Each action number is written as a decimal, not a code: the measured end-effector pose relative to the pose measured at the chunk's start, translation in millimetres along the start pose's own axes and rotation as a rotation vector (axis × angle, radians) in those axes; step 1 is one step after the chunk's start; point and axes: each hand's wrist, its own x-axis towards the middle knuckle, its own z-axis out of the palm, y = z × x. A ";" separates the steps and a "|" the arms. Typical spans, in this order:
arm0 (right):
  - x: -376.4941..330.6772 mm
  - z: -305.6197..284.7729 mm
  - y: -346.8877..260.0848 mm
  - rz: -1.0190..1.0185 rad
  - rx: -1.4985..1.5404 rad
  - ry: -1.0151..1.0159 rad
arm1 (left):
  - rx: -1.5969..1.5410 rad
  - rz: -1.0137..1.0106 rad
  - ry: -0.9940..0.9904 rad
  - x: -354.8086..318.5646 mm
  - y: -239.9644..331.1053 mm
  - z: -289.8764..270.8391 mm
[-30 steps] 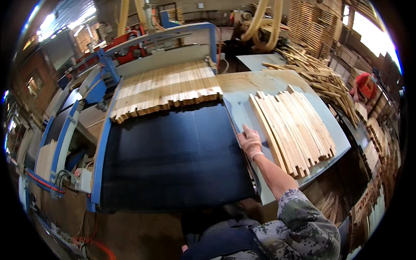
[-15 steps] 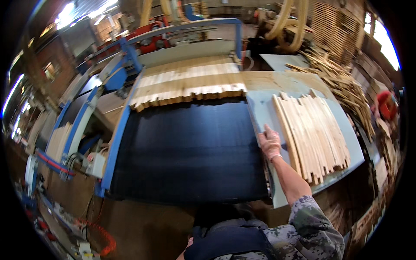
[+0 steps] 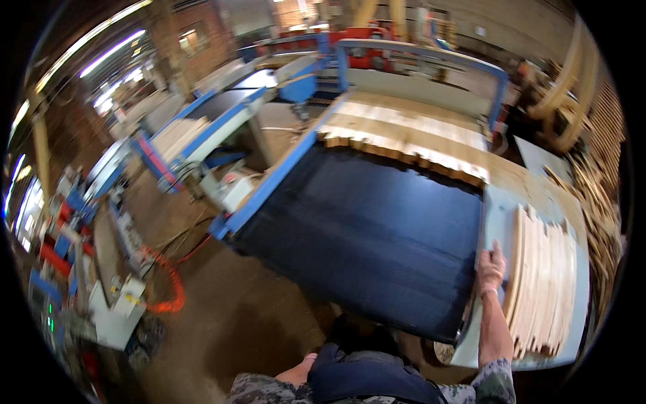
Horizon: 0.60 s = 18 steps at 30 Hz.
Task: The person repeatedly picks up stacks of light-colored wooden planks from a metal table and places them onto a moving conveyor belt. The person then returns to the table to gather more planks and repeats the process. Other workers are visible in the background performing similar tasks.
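Orange coiled hose (image 3: 179,291): left, near. Left hand (image 3: 309,361): low at the waist, partly hidden, grip cannot be told. Black belt (image 3: 370,222): far end bearing wooden strips (image 3: 410,131). Right hand (image 3: 492,271): beside belt's right edge, forearm extended, fingers partly curled, grip unclear. Pale strips (image 3: 544,283): right, on light-blue board (image 3: 501,202).

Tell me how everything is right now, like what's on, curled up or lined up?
Right hand: at the table's near-belt edge, grip unclear
Left hand: mostly hidden, low by the body
Black belt: partly covered by wood; cannot tell if moving
Strips on belt: side by side, ends uneven
Strips on table: side by side, ends uneven
Orange hose: coiled
Ceiling light: on
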 end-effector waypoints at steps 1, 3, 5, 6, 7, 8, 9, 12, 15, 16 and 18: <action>-0.6 -9.8 6.9 -0.033 -0.009 0.047 | 0.028 0.041 -0.015 6.2 6.7 -1.7; 1.4 -11.6 32.9 -0.098 -0.033 0.085 | 0.039 0.089 -0.022 15.8 5.6 4.7; 3.9 1.2 40.5 -0.101 -0.032 0.042 | 0.024 0.104 -0.019 17.4 -2.9 13.3; 3.7 11.1 34.0 -0.087 -0.017 -0.007 | 0.002 0.091 -0.010 12.0 -13.0 22.2; 3.4 13.8 38.3 -0.085 -0.017 -0.025 | 0.003 0.093 -0.014 9.8 -16.4 28.6; 4.2 19.2 41.2 -0.084 -0.017 -0.045 | 0.008 0.096 -0.008 8.8 -19.7 33.1; 5.8 16.4 43.8 -0.073 -0.019 -0.016 | 0.033 0.116 -0.009 12.0 -16.3 30.7; 7.3 10.7 47.1 -0.045 -0.007 0.008 | -0.007 0.122 -0.004 15.9 -10.3 34.4; 14.6 13.7 64.5 -0.086 -0.053 0.026 | -0.058 0.118 0.001 15.5 -9.2 36.6; 16.4 15.3 68.2 -0.095 -0.058 0.024 | -0.074 0.115 0.008 13.7 -8.0 38.5; 17.3 19.9 69.9 -0.117 -0.029 0.030 | -0.090 0.106 0.016 9.2 -11.5 37.4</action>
